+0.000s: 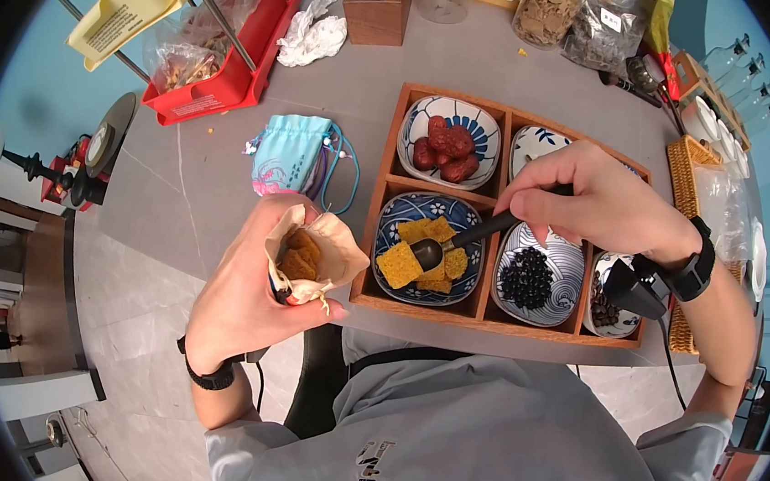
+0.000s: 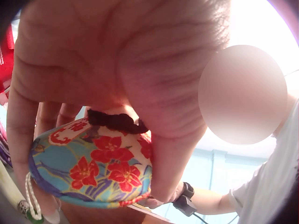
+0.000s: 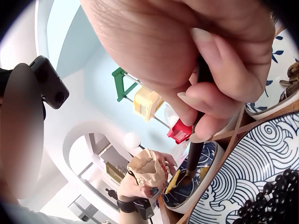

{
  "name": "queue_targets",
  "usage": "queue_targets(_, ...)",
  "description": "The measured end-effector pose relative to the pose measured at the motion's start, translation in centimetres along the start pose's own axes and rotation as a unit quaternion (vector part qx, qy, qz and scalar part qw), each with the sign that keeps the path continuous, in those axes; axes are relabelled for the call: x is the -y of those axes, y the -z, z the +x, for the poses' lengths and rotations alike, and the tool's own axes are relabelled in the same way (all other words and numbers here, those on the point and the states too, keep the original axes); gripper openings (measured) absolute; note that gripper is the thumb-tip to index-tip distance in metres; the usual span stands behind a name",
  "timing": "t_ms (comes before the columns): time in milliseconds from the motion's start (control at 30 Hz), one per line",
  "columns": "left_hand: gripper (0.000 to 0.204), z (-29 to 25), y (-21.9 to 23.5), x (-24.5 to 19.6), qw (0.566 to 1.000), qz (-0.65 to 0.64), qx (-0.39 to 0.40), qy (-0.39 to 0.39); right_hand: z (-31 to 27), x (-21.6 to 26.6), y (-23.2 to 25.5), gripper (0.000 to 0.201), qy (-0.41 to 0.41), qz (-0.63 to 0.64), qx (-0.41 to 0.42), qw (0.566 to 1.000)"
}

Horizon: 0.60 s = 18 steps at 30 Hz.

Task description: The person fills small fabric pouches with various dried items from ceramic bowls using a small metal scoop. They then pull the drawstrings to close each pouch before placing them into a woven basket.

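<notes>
My left hand (image 1: pixel 248 284) grips a small cloth pouch (image 2: pixel 112 163) with red flowers on blue. Its cream mouth (image 1: pixel 333 252) gapes upward, and orange-brown pieces (image 1: pixel 299 256) lie inside. With curled fingers my right hand (image 1: pixel 590 199) holds a dark scoop (image 1: pixel 477 230) by its handle. The scoop's head is among yellow square pieces (image 1: pixel 399 265) in a blue patterned bowl (image 1: pixel 390 212). In the right wrist view, the scoop (image 3: pixel 194 156) touches or lies close to a yellow piece (image 3: pixel 173 182); which, I cannot tell.
A wooden compartment tray (image 1: pixel 478 325) also holds bowls of red dates (image 1: pixel 448 145), black beans (image 1: pixel 525 278) and brown beans (image 1: pixel 605 310). A closed light-blue pouch (image 1: pixel 290 154) lies left of it. Behind are a red bin (image 1: pixel 205 96), crumpled tissue (image 1: pixel 313 33) and a wooden box (image 1: pixel 377 20); a wicker basket (image 1: pixel 686 175) stands right.
</notes>
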<state>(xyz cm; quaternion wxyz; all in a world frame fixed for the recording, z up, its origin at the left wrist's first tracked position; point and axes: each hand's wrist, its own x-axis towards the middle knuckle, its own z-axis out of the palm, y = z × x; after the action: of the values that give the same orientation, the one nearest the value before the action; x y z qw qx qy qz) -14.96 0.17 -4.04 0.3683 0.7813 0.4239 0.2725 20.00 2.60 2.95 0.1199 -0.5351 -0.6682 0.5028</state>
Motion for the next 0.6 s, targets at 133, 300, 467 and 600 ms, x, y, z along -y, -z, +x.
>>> queue_targets(133,0.082,0.1,0.0,-0.4,1.000,0.015,0.007,0.014,-0.5,-0.3,0.6,0.022,-0.018,0.070,-0.022,0.997)
queue_targets(300,0.081,0.4,-0.1,-0.4,0.999,0.034,0.017,0.009,-0.3,0.8,1.5,0.020,-0.017,0.046,-0.023,0.999)
queue_targets(467,0.091,0.7,-0.2,-0.7,0.996,0.074,0.038,0.021,0.6,0.5,0.6,0.022,0.001,-0.002,-0.021,1.000)
queue_targets(600,0.090,0.7,-0.2,-0.8,0.996,0.070,0.043,0.021,0.7,0.9,-0.1,0.022,0.037,-0.029,-0.010,0.999)
